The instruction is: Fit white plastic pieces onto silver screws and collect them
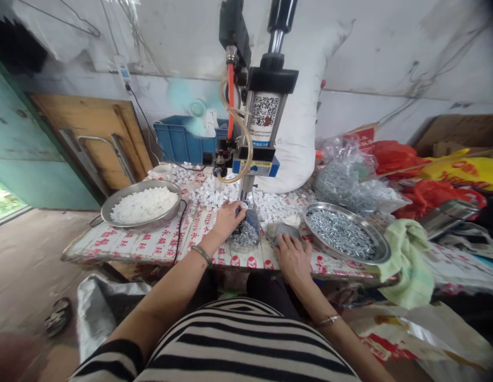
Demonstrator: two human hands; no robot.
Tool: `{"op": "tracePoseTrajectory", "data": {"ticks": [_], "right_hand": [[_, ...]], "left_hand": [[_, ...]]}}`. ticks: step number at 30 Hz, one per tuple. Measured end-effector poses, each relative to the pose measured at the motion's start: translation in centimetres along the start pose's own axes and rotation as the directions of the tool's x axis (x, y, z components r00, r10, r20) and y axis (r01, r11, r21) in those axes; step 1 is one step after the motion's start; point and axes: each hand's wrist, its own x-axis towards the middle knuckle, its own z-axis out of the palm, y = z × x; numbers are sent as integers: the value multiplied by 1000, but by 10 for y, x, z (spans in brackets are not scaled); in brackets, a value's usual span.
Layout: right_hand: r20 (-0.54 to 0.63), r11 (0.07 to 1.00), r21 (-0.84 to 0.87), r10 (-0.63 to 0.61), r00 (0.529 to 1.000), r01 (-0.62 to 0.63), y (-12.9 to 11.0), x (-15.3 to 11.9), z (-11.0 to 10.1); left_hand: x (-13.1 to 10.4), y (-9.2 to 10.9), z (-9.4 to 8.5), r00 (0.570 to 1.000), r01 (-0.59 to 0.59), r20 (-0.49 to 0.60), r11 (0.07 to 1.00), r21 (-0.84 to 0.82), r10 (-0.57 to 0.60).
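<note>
Red-printed worktable (pixel 150 241) against a pale wall (pixel 369 58), left hand (pixel 227 217) at the press tip (pixel 243 195) above metal pins (pixel 244 236), hold unclear, right hand (pixel 296 257) apart, over a grey object (pixel 275 229), grip unclear, front edge (pixel 238 265) near striped shirt (pixel 246 339), open floor (pixel 27 254) leftward.

The press (pixel 265 119) pairs smooth silvery metal with black parts, a paper-like label and a glossy orange plastic hose (pixel 230 98), above a tabletop (pixel 150 241) covered in smooth printed sheeting and strewn with matt white plastic-looking pieces (pixel 276 206). More such pieces fill a dull grey metal bowl (pixel 105 212), while bright metal pins (pixel 342 233) lie in a polished metal tray (pixel 383 252). Around them are a blue plastic crate (pixel 172 140), a wooden board (pixel 98 124), crinkled clear plastic bag (pixel 342 151), glossy red plastic bags (pixel 397 159) and a soft, matt cloth towel (pixel 407 260).
</note>
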Motion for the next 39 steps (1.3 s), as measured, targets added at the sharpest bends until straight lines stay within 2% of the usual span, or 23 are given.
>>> {"op": "tracePoseTrajectory", "data": {"ticks": [7,14,17,26,29,32,34,36,37,38,39], "right_hand": [[-12,1000,-29,3,1000,-3,-1,1,-4],[3,995,0,102,995,-102,2,1,-19],[22,996,-16,89,996,-89,2,-4,-17],[-33,997,-41,64,997,-65,3,-11,-8],[-37,998,-32,60,998,-61,3,-9,-10],[-41,998,-1,66,997,-66,5,-5,-15],[-57,997,30,70,996,-68,4,1,-20],[-85,996,72,61,994,-55,2,9,-26],[-102,994,99,54,993,-44,-1,14,-29],[-116,991,128,45,992,-30,-4,21,-31],[-125,987,158,35,992,-15,-8,28,-33]], "left_hand": [[0,-1,1,1000,-10,-29,1000,-5,10],[-1,1,0,1000,8,-25,1000,-5,-8],[-1,1,0,1000,13,-26,1000,11,-13],[-2,2,0,999,42,-9,999,21,-41],[-1,-1,0,998,59,-5,997,-43,-59],[2,-4,-1,993,116,12,976,-182,-116],[5,-4,-2,974,219,129,918,-332,-185],[6,-2,-4,932,343,280,817,-464,-232],[6,-1,-6,919,375,308,783,-496,-245],[5,1,-7,923,375,280,782,-498,-264],[3,2,-9,937,347,205,815,-464,-282]]}}
